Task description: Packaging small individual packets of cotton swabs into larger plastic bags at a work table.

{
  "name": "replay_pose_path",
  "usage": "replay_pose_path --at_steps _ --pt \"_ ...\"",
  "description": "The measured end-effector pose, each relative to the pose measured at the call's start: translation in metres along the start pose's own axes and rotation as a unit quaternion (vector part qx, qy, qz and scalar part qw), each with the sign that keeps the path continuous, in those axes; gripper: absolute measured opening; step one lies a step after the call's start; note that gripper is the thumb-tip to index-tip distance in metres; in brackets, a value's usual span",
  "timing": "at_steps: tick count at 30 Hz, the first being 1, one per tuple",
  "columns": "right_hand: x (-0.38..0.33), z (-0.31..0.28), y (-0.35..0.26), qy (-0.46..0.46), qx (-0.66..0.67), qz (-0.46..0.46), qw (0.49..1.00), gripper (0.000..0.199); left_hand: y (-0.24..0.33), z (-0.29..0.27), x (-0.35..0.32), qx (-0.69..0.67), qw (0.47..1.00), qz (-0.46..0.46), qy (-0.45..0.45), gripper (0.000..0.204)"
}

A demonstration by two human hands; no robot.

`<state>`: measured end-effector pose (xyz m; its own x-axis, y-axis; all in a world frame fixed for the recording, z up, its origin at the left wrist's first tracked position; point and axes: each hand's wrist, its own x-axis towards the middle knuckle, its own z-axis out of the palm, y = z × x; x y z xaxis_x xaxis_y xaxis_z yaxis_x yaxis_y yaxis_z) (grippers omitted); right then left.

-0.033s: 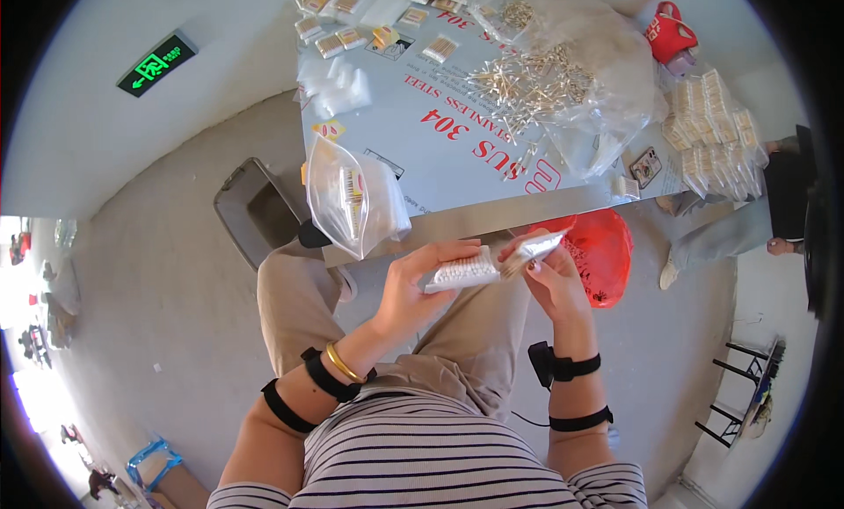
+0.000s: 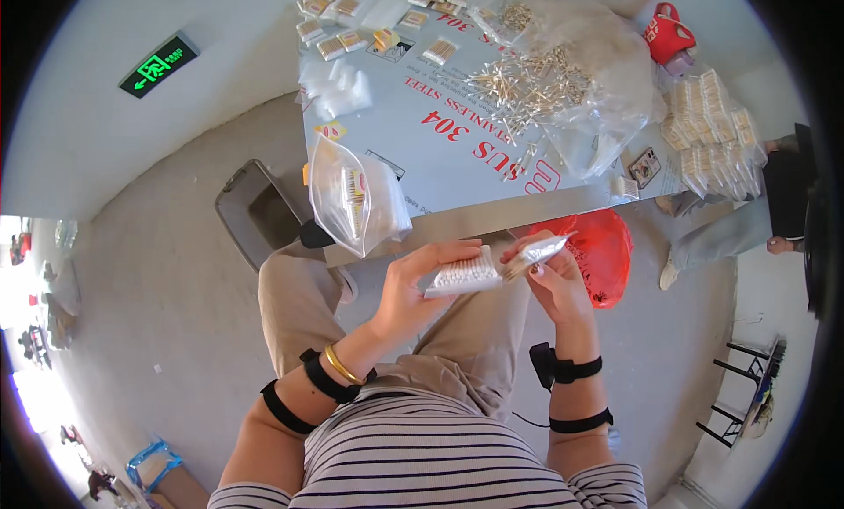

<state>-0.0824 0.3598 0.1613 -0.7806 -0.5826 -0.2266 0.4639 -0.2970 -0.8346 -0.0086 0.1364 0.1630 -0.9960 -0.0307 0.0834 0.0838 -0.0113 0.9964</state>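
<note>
Just past the near table edge, above my lap, my left hand (image 2: 409,289) is closed round a flat white bundle of cotton swabs (image 2: 466,274), its white tips facing me. Close beside it, my right hand (image 2: 560,285) pinches a small shiny plastic packet (image 2: 543,250); brownish sticks show at its left end. The packet and the bundle nearly meet, and I cannot tell whether they touch. An open clear zip bag (image 2: 334,201) with small packs inside stands at the table's near left corner, ahead of my left hand.
Loose cotton swabs (image 2: 519,100) spill from a large clear bag (image 2: 611,87) on the table (image 2: 369,131). Stacked packs (image 2: 716,140) and a phone (image 2: 645,167) lie at right. A red bag (image 2: 607,254) hangs below the edge; a grey bin (image 2: 255,210) stands left. Another person's leg (image 2: 712,232) shows right.
</note>
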Motion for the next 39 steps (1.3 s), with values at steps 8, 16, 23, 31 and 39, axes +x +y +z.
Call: replay_pose_path --at_steps 8,16,23,31,39 --pt "-0.023 0.063 -0.032 -0.094 -0.295 -0.206 0.928 0.031 0.036 -0.004 -0.023 -0.043 0.998 0.033 0.028 0.033" --pt "-0.011 0.084 -0.035 -0.066 -0.201 -0.045 0.976 0.037 0.073 -0.060 -0.035 0.129 0.991 -0.028 0.002 0.013" --pt "0.096 0.182 -0.023 -0.101 -0.223 -0.162 0.956 0.028 0.008 -0.137 0.024 0.497 0.842 0.050 0.204 0.019" --pt "0.138 0.155 0.022 0.008 -0.588 -0.207 0.782 0.018 -0.009 -0.137 0.026 0.336 0.930 -0.064 0.133 0.045" --pt "0.198 0.164 0.041 -0.274 -0.796 0.099 0.530 0.024 -0.001 -0.122 0.033 0.393 0.914 0.041 0.091 0.046"
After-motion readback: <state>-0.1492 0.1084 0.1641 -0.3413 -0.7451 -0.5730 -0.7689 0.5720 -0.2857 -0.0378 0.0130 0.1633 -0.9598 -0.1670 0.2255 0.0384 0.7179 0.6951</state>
